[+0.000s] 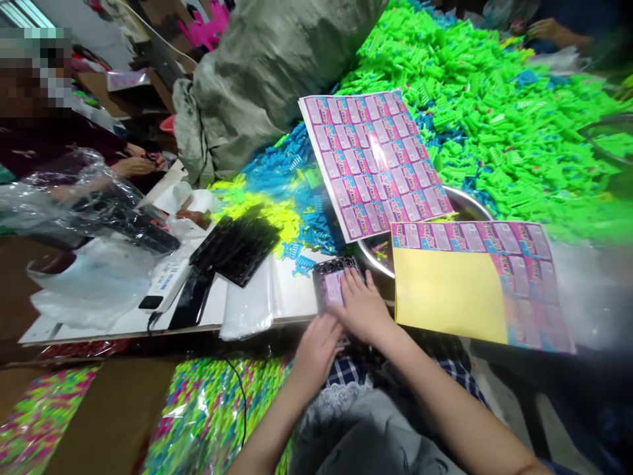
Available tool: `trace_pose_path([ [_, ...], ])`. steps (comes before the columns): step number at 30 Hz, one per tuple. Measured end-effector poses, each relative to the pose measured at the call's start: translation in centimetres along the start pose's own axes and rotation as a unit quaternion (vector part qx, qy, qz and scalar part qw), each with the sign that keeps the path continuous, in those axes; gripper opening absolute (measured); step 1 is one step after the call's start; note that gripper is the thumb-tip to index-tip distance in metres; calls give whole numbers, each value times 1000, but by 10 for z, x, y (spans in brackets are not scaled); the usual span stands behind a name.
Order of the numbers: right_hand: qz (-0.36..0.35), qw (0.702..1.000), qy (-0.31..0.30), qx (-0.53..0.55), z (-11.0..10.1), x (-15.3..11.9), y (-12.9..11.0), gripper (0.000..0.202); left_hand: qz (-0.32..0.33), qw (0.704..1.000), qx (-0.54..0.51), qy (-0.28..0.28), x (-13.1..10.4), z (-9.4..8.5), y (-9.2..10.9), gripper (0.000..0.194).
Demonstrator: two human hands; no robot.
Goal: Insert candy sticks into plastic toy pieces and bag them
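Note:
A black plastic piece (321,272) with a moulded edge lies at the front edge of the white board, with a pink label (333,286) on its face. My right hand (363,303) rests over it, fingers stretched and lying flat by the label. At its near end, my left hand (316,349) has its fingers bent together on the piece; the grip is partly hidden. To the right lies a pink sticker sheet (527,284) with much of its yellow backing bare. Another printed sticker sheet (370,165) leans over a metal bowl (477,201).
A stack of black plastic pieces (237,244) and clear plastic bags (247,307) lie to the left. Green plastic parts (484,119) are heaped behind, with blue parts (277,165) beside a large grey sack (262,72). Another person's hands (138,163) work at far left.

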State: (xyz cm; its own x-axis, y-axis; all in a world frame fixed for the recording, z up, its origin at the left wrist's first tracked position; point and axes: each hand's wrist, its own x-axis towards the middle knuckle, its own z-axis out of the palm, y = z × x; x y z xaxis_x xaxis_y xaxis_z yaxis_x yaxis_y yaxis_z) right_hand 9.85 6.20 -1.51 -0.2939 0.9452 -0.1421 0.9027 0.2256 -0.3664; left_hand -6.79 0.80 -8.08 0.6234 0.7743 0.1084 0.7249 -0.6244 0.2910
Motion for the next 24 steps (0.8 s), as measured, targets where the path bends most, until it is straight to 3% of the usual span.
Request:
trace_pose_path([
  [5, -36, 997, -61, 3, -14, -30, -9, 74, -14, 1000, -11, 2, -1, 0, 1, 49],
  [13, -21, 999, -29, -26, -11, -15, -15, 68, -22, 997, -71, 19, -1, -8, 10, 54],
  [18, -93, 995, -26, -8, -20, -40, -22, 58, -54, 994, -89, 29, 1, -17, 20, 59],
  [21, -168, 985, -36, 12, -27, -59, -1, 54, -68, 992, -101, 32, -1, -34, 30, 64],
  [24, -201, 979, -28, -32, -32, -68, 42, 55, -88, 990, -99, 43, -3, -56, 28, 71],
])
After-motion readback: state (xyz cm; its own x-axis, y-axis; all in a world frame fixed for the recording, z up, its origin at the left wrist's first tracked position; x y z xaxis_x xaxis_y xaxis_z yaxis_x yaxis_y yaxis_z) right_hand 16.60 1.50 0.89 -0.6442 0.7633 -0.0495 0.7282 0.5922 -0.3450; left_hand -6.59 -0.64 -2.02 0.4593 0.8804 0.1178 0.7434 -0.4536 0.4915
